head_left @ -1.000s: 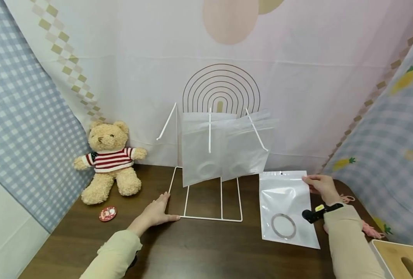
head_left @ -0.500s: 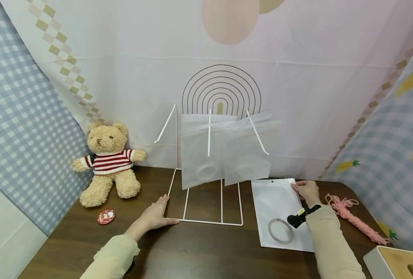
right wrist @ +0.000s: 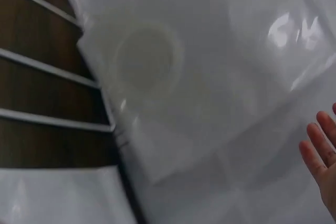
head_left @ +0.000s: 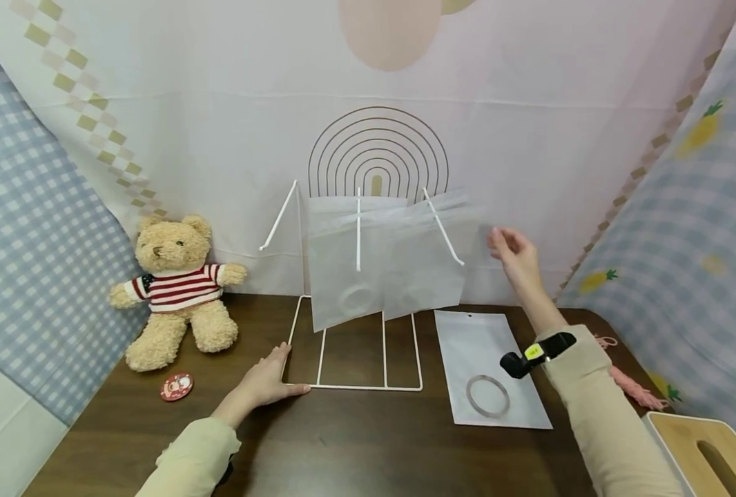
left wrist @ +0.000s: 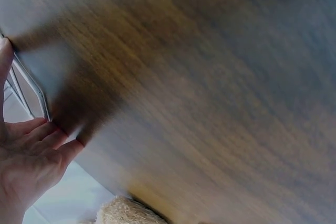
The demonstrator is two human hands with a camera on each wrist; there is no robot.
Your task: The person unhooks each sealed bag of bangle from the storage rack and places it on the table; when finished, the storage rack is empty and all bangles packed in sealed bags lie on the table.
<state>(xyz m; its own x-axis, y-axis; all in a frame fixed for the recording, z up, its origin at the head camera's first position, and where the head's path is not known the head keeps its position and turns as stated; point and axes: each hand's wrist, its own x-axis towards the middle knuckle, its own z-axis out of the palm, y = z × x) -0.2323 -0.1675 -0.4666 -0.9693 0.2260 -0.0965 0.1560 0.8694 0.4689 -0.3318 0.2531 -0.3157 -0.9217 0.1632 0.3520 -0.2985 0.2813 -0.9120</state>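
Observation:
My left hand [head_left: 262,382] steadies the near left corner of a white wire rack [head_left: 368,388], thumb along its front bar and fingers at its side. In the left wrist view, those fingertips touch the bar. Two translucent zip bags, a left one [head_left: 346,269] and a right one [head_left: 427,266], hang from the rack's hooks, a round shape showing in each. My right hand [head_left: 517,255], holding nothing, is raised just right of the right bag's top edge. A third zip bag [head_left: 473,345] lies flat on the table, with a thin ring [head_left: 488,396] showing in its lower part.
A teddy bear [head_left: 181,290] in a striped sweater sits back left, with a red round badge [head_left: 177,387] before it. Pink yarn [head_left: 638,388] and a wood-lidded white box [head_left: 703,449] stand on the right. The rack's left hook [head_left: 279,215] bears no bag.
My right hand has let go of the third bag, which came down onto the table, and has risen up and left toward the hanging bags. The left hand stays on the rack.

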